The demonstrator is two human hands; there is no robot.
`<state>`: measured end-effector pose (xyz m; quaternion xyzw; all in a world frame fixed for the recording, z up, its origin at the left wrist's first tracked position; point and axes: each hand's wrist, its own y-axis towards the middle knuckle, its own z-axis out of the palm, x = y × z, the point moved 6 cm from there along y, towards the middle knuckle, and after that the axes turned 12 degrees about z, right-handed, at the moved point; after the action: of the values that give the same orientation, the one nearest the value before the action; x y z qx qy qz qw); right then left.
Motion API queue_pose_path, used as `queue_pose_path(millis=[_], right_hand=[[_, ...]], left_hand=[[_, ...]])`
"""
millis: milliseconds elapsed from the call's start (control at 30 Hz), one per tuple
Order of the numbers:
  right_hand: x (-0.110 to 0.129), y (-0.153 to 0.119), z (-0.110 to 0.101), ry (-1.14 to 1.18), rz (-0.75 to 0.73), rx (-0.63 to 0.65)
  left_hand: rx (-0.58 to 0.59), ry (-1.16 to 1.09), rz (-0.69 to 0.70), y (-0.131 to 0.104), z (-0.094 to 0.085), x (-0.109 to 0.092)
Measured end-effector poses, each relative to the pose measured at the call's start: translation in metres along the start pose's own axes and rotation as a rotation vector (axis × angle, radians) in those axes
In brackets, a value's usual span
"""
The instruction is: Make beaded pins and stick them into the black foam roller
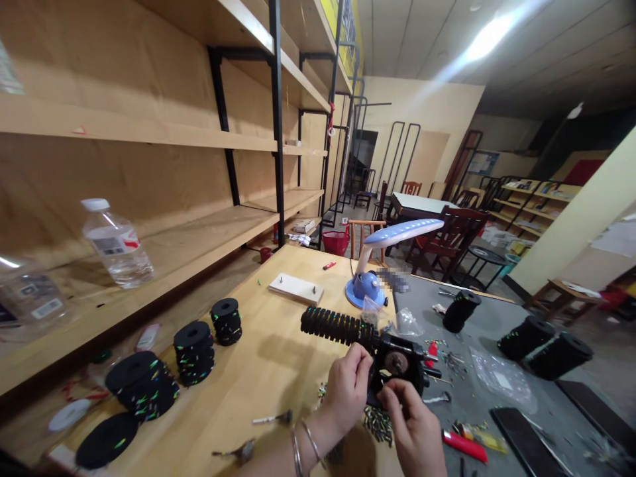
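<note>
My left hand (349,383), with two bangles at the wrist, is closed in a pinch just in front of a black clamp-like device (397,344). My right hand (415,424) also pinches, close to the device's lower edge; a thin light-coloured bit shows at its fingertips. What either hand grips is too small to make out. From the device a ribbed black roll (338,326) with small coloured specks reaches out to the left. A heap of small dark pieces (378,424) lies on the table between and below my hands.
Black foam spools (142,384) with coloured bits stand at the left; more black spools (561,356) lie at the right. A blue desk lamp (366,288), a white block (295,288), plastic bags (501,377), a red-handled tool (464,446) and a phone-like black slab (527,440) surround the work.
</note>
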<state>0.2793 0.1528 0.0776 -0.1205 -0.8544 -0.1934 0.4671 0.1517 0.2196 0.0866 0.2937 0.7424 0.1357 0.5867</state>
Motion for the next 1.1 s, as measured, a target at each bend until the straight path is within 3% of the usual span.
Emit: queue_pose_path(millis=[133,200,400,1100], right_hand=[[0.033,0.013,-0.002,0.005,-0.127,-0.079],[0.038,0.018,0.005,0.004,-0.162,-0.100],[0.026,0.025,0.019,0.019,-0.108,-0.117],[0.026,0.027,0.020,0.047,-0.070,-0.186]], left_hand=[[-0.014,-0.019,0.008,0.000,-0.001,0.001],[-0.012,-0.015,0.009,0.000,-0.002,0.002],[0.005,0.001,0.009,-0.001,-0.002,0.005],[0.008,0.064,0.062,-0.004,0.001,0.010]])
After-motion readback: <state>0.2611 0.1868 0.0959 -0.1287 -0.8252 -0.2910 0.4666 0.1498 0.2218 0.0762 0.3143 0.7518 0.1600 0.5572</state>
